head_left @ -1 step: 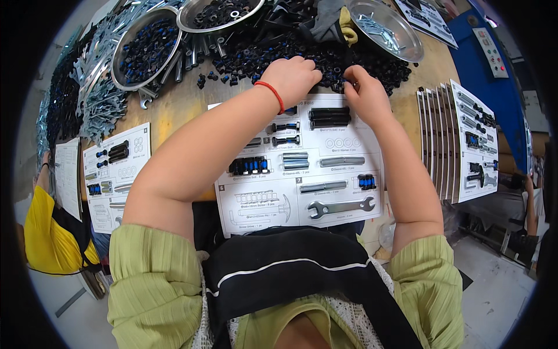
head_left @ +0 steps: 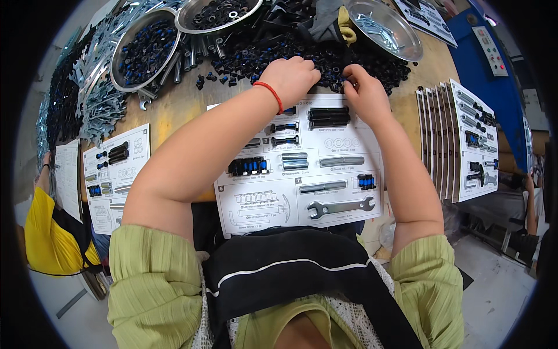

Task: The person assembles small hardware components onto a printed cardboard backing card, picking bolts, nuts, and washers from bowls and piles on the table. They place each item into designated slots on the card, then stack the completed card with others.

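My left hand (head_left: 290, 75), with a red band at the wrist, rests knuckles-up on the near edge of a heap of small black bolts (head_left: 372, 64). Its fingers curl down into the heap and hide whatever is under them. My right hand (head_left: 363, 93) is beside it, fingertips pinched together at the heap's edge. Whether they hold a bolt I cannot tell. Below both hands lies a white printed parts sheet (head_left: 302, 174) carrying black bolts (head_left: 328, 116), blue-tipped bolts (head_left: 249, 166), silver sleeves (head_left: 340, 161) and a flat wrench (head_left: 340, 206).
Metal bowls (head_left: 142, 52) of black parts and a shallow steel pan (head_left: 386, 26) stand at the back. Silver brackets (head_left: 99, 104) pile up at the left. More filled sheets lie left (head_left: 113, 174) and right (head_left: 474, 139). A person in yellow (head_left: 49, 232) sits at the left.
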Available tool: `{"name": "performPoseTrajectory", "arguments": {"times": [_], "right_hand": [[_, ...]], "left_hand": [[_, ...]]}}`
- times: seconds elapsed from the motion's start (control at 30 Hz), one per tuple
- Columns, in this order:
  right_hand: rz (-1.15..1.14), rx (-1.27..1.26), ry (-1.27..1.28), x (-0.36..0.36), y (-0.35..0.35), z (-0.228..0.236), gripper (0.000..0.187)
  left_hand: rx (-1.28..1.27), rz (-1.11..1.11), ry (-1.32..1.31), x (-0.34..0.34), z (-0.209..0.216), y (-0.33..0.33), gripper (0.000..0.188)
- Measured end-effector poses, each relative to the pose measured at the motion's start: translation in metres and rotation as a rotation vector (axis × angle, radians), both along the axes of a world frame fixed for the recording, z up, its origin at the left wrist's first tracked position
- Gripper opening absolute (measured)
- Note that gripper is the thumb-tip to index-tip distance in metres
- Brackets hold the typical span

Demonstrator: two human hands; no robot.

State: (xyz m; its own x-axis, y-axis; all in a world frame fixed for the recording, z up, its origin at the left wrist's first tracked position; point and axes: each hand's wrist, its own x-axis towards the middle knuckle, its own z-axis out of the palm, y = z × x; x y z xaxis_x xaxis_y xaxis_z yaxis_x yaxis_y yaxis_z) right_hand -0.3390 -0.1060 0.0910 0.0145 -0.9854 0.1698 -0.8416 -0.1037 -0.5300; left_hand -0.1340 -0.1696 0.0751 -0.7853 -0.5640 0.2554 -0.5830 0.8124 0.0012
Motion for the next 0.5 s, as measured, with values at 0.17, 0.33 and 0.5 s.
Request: {"name": "performPoseTrajectory", "arguments": {"times": [0.17,0.33,0.5], "right_hand": [[0.064,-0.097,0.140,0.002,-0.009,-0.013,0.016],[0.044,-0.120,0.236,0.013,-0.014,-0.019,0.011],[-0.036,-0.133,0.130,0.007,0.001,-0.010,0.012]], "left_hand": [[0.270,0.140,0.176,0.002,0.019,0.007,0.015],[0.427,0.293,0.269,0.016,0.022,0.006,0.016],[0.304,0.179,0.238,0.001,0.001,0.011,0.017]]}}
